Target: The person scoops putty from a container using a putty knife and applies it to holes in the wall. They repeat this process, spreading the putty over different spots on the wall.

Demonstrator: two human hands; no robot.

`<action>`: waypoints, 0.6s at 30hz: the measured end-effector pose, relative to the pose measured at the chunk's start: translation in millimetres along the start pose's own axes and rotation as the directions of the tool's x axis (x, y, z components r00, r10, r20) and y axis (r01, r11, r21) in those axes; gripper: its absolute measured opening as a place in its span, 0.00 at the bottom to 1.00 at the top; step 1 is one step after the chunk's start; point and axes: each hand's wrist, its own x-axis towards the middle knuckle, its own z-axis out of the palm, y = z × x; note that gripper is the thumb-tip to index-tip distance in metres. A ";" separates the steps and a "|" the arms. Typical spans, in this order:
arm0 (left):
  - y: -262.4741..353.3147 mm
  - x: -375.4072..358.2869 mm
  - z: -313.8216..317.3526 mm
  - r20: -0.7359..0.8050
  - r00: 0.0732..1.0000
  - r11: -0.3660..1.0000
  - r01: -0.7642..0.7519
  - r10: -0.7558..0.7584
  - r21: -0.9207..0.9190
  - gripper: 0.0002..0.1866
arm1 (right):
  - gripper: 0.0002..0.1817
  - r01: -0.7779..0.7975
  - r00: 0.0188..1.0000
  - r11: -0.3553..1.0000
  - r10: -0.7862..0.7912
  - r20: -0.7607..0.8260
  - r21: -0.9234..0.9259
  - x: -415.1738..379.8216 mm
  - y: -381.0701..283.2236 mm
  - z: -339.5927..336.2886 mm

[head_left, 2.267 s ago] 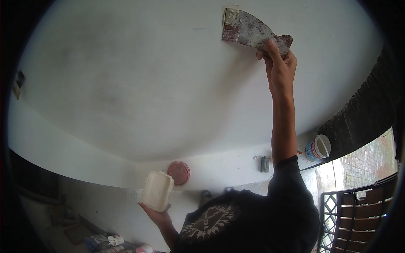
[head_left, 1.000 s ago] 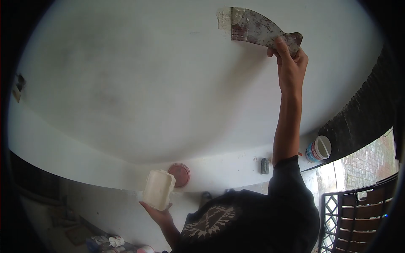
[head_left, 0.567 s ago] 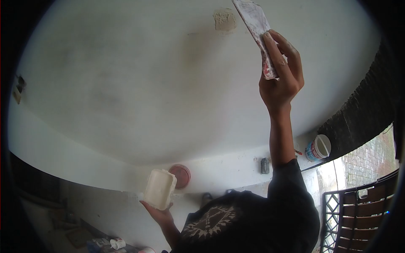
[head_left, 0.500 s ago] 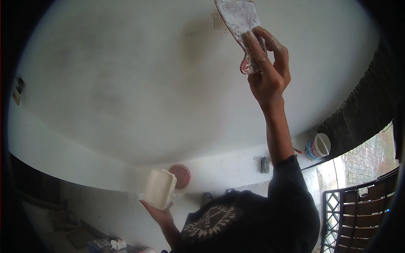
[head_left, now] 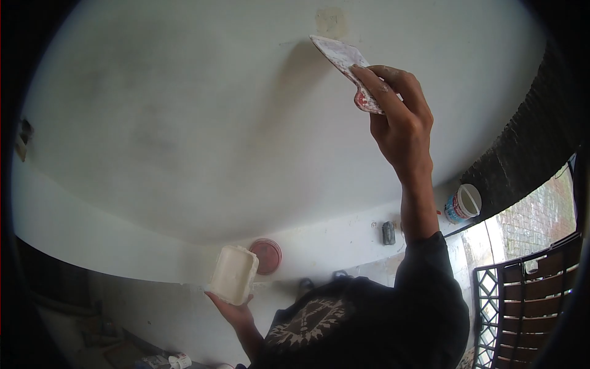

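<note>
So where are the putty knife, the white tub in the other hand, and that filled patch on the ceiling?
putty knife (head_left: pixel 340 56), head view, on the smeared blade.
white tub (head_left: pixel 233 275), head view, on its broad side.
filled patch (head_left: pixel 330 20), head view, at the middle of the pale filler.

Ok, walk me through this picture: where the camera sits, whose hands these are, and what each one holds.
There is one picture, taken by a camera worn on the person's head. It is tilted up at a white ceiling, and the wide lens bends the edges. There is no machine here, only a person's two bare hands. The right hand is raised and grips a putty knife, its blade smeared with filler, just below a pale filled patch on the ceiling; the blade looks clear of the patch. The left hand is low and holds a cream plastic tub. On a ledge along the wall stand a red lid and a white bucket. A metal gate shows at lower right.
</note>
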 end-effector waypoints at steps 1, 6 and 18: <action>-0.4 3.2 -2.0 0.009 1.000 1.000 0.000 0.000 0.000 0.42 | 0.20 -0.080 0.997 0.993 0.080 0.006 0.091 5.2 -2.7 -2.0; 5.5 6.7 -4.5 0.015 0.999 0.999 0.033 -0.032 -0.037 0.38 | 0.05 -0.331 0.940 0.876 0.340 0.037 0.350 20.4 12.8 -16.7; 13.1 20.2 -17.8 0.184 0.983 0.991 0.033 -0.010 -0.126 0.34 | 0.14 -0.615 0.694 0.341 0.661 0.284 0.710 17.3 83.5 29.3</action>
